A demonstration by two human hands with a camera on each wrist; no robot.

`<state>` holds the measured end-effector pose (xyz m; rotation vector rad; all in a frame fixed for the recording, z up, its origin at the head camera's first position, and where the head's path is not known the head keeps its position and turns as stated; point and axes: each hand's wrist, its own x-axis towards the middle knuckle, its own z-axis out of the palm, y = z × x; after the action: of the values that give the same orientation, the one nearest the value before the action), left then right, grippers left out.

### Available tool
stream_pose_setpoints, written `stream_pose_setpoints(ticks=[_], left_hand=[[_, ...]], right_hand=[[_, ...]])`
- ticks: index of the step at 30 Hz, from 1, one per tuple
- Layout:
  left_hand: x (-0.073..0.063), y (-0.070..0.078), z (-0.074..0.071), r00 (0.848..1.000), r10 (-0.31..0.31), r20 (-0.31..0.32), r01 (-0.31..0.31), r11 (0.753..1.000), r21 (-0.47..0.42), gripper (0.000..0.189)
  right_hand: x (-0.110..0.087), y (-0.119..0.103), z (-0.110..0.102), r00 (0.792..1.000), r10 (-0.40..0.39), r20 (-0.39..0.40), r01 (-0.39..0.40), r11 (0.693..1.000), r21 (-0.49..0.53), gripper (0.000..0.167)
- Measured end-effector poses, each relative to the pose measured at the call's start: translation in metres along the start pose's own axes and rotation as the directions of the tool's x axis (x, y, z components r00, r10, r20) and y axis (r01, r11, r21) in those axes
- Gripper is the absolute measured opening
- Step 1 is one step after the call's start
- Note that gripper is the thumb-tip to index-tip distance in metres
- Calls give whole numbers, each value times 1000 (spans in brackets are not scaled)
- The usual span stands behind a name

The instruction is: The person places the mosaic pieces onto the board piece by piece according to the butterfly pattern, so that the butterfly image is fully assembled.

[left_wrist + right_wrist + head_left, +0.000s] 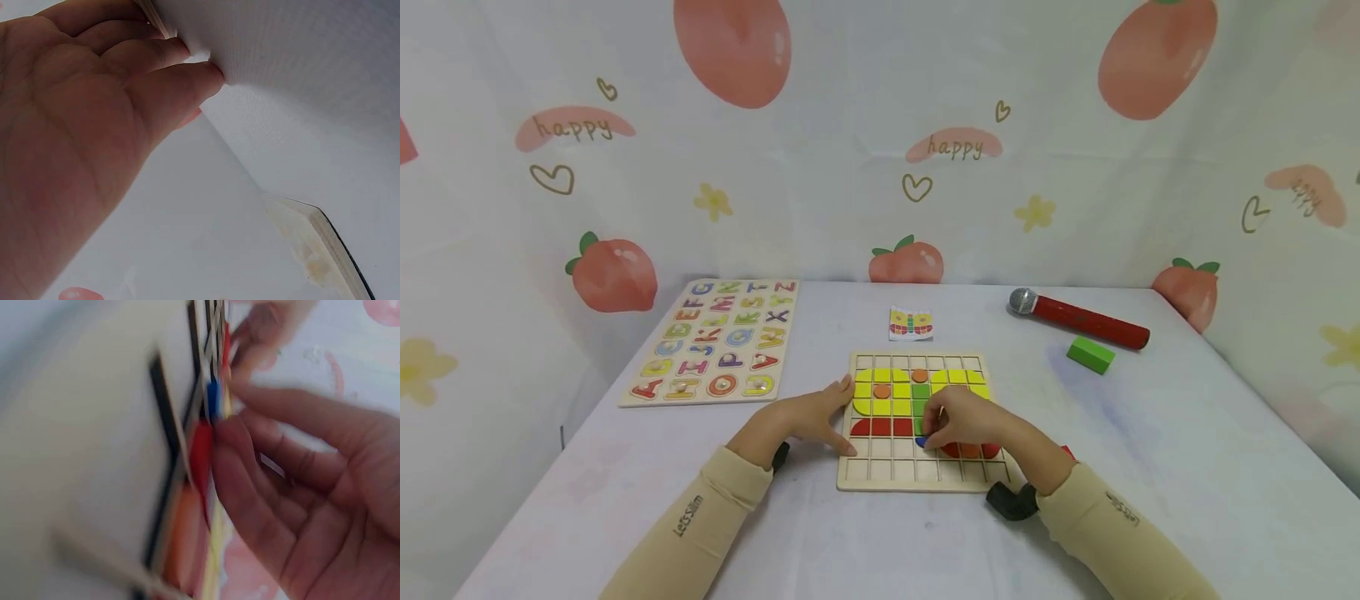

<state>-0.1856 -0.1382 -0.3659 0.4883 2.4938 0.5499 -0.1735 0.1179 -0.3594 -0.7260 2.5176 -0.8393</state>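
Observation:
A wooden grid board lies on the table, partly filled with yellow, red, green and orange pieces. My right hand is over its middle, thumb and fingers pinching a small blue piece at a cell below the green column. In the right wrist view the blue piece shows at the fingertips, beside a red piece. My left hand rests at the board's left edge, thumb and fingers spread along it. The right hand hides part of the pieces on the right side.
A butterfly pattern card lies behind the board. To the left is an alphabet puzzle board. A red microphone and a green block lie at the back right. Something red peeks out behind the right forearm.

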Motion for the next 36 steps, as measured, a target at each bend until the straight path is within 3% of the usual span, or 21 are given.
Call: stream_pose_setpoints(ticks=[8, 23, 30, 36], left_hand=[[-1, -2, 1, 1000, 6, -4, -6, 1000, -12, 107], [-3, -1, 0, 1000, 13, -12, -13, 1000, -6, 106], [-3, 0, -1, 1000, 14, -7, -14, 1000, -6, 106], [-2, -1, 0, 1000, 23, -7, -23, 1000, -13, 107]], right_hand=[[-25, 21, -19, 989, 146, -24, -143, 986, 90, 21], [-102, 77, -44, 965, 242, -102, -207, 939, 275, 32], [-126, 103, -44, 951, 284, -121, -244, 932, 270, 38], [-135, 113, -41, 941, 308, -143, -271, 934, 233, 38]])
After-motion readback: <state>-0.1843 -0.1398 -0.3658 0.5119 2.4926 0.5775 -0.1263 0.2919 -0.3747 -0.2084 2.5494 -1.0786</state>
